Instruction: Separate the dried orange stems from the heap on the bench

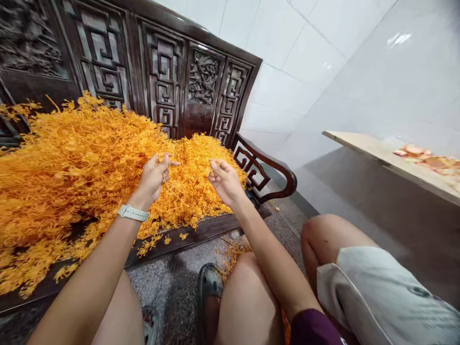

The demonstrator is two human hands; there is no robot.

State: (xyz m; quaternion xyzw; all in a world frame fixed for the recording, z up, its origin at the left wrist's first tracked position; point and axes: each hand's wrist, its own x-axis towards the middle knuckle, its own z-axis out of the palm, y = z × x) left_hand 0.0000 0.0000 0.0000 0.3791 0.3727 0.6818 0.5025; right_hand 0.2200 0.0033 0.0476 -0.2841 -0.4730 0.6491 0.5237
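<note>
A large heap of orange-yellow sprigs (pixel 104 148), like thin plastic stems with small flower-like ends, covers the seat of a dark carved wooden bench. My left hand (pixel 151 179), with a pale watch band (pixel 133 212) at its wrist, is held over the heap with curled fingers. A thin orange stem seems to come out from under those fingers. To the right, my right hand (pixel 225 181) has its thumb and index finger pinched together above the smaller mound. Whatever lies in that pinch is too small to make out. The two hands are apart.
The bench's curved armrest (pixel 276 182) stands right of the heap. Loose sprigs (pixel 232 256) lie on the speckled floor between my feet. Another person's knee and light shorts (pixel 381 287) are close on my right. A wooden board (pixel 381 148) bears reddish pieces.
</note>
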